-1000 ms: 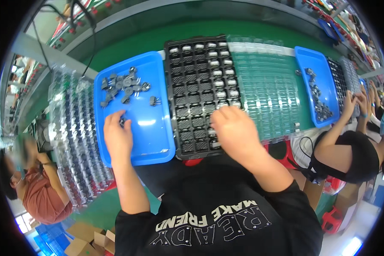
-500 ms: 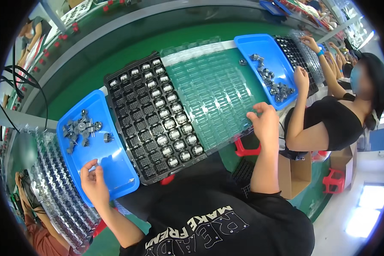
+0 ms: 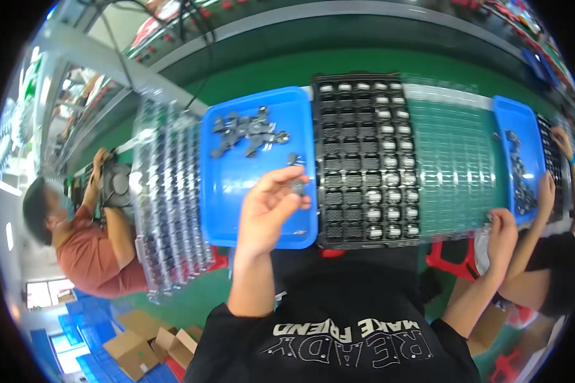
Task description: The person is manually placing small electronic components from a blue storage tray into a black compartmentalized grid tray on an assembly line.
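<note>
My left hand [image 3: 266,207] is over the near right part of a blue tray [image 3: 220,220], thumb and fingers closed around a small grey part [image 3: 298,186]. Just beyond the fingertips lies a single grey part with metal pins [image 3: 293,158]. A loose pile of similar grey parts [image 3: 246,131] fills the tray's far half. My right hand [image 3: 503,235] hangs at the near right corner of a clear plastic tray [image 3: 457,166], its fingers curled together. Whatever it may hold is too small to make out. Between the hands sits a black compartment tray [image 3: 342,163] with white-and-metal pieces in its right columns and far row.
A second blue tray [image 3: 525,127] with grey parts stands to the right, beside a co-worker's hand [image 3: 545,191]. Stacked clear trays [image 3: 172,204] border the left blue tray. Another person [image 3: 99,249] works at far left. Red stools [image 3: 450,258] and cardboard boxes [image 3: 131,354] are below.
The view has swung left, so the trays appear further right. My left hand has reached deeper over the blue tray and closed on a grey part. My right hand's fingers have drawn together.
</note>
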The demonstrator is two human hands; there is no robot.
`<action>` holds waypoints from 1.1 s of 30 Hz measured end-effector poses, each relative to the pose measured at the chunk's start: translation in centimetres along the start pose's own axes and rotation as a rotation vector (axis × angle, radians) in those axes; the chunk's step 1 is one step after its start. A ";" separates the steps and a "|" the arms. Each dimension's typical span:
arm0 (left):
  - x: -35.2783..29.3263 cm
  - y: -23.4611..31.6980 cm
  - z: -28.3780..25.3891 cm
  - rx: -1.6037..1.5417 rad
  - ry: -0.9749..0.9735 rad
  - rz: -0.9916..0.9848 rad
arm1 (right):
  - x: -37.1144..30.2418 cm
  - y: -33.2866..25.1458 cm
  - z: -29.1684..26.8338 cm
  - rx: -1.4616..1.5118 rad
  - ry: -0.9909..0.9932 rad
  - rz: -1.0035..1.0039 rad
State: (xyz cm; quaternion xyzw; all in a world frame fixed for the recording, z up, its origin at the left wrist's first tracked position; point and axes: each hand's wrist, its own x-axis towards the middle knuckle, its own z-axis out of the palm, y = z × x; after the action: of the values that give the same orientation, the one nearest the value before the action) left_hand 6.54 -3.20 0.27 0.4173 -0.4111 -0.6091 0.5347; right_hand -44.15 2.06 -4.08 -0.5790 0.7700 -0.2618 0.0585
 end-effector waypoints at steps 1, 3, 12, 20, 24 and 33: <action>0.0 -0.3 0.0 -0.019 -0.010 -0.002 | 0.1 -0.2 -0.1 0.010 0.002 -0.003; -0.2 -0.5 -0.2 -0.029 0.006 0.013 | 0.4 -1.0 0.1 0.059 -0.077 0.059; -0.5 -0.8 1.0 0.176 0.010 0.100 | 0.7 -2.4 1.5 0.215 -0.038 0.083; -1.9 1.0 3.7 0.463 -0.037 0.203 | -2.4 -22.0 5.0 1.141 -0.281 -0.106; -2.4 1.8 3.8 0.421 -0.068 0.146 | -3.1 -27.5 5.0 1.068 -0.450 -0.410; -3.9 3.7 3.6 0.228 -0.097 0.211 | -2.5 -31.3 4.6 0.887 -0.320 -0.759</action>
State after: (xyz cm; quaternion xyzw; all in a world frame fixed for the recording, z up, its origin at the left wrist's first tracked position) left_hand 4.52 0.50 5.14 0.3998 -0.5446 -0.5184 0.5242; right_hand -14.58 -3.23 6.17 -0.7657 0.3086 -0.4702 0.3121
